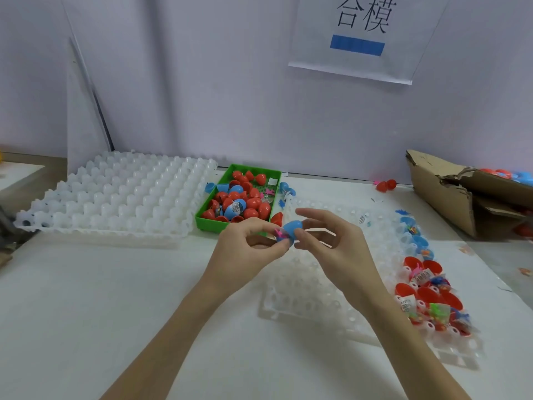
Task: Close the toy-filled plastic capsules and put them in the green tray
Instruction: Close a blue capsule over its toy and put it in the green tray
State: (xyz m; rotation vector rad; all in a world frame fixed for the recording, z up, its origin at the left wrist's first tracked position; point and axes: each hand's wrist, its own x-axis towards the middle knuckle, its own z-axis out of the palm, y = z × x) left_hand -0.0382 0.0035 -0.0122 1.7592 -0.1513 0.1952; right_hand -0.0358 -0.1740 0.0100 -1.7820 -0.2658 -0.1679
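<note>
We pinch a blue capsule [291, 230] between our left hand [253, 246] and right hand [326, 241], just short of the green tray [207, 220] — bare table [115, 298] lies nearer. White grid trays [115, 194] flank the green one, and a cardboard box [450, 197] sits far right.

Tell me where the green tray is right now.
In the head view the green tray sits left of centre on the table, between the two white moulded trays, the left one and the right one, just beyond the left hand.
</note>
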